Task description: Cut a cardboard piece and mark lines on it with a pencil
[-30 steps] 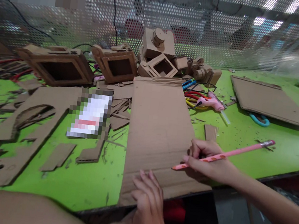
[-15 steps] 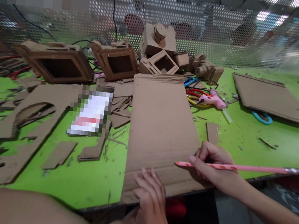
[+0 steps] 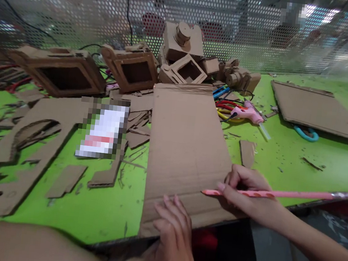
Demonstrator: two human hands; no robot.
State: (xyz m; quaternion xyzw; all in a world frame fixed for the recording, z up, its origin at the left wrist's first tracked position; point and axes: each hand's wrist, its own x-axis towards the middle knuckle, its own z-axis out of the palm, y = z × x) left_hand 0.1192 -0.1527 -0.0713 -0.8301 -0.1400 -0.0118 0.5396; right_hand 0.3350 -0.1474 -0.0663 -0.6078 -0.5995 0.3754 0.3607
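A long flat cardboard sheet (image 3: pixel 185 140) lies in front of me, reaching to the table's near edge. My left hand (image 3: pixel 173 235) rests on its near left part, palm down with the fingers stretched out. A pink pencil (image 3: pixel 298 196) is gripped between the thumb and fingers of my right hand (image 3: pixel 245 193), by the sheet's right edge. The pencil points left, its dark tip over the near part of the sheet; whether the tip touches the cardboard I cannot tell. A small cardboard scrap (image 3: pixel 247 152) lies just beyond my right hand.
Cardboard model cameras (image 3: pixel 184 43) stand along the perforated metal screen (image 3: pixel 254 35). A pink glue gun (image 3: pixel 249 112) lies right of the sheet. Farther right, another cardboard panel (image 3: pixel 324 110) covers part of blue-handled scissors (image 3: pixel 306 134). A cut-out cardboard piece (image 3: pixel 42 153) and scraps spread leftward.
The view has shifted slightly. Both hands keep nearly the same place on the sheet, and the pencil stays in my right hand at about the same angle.
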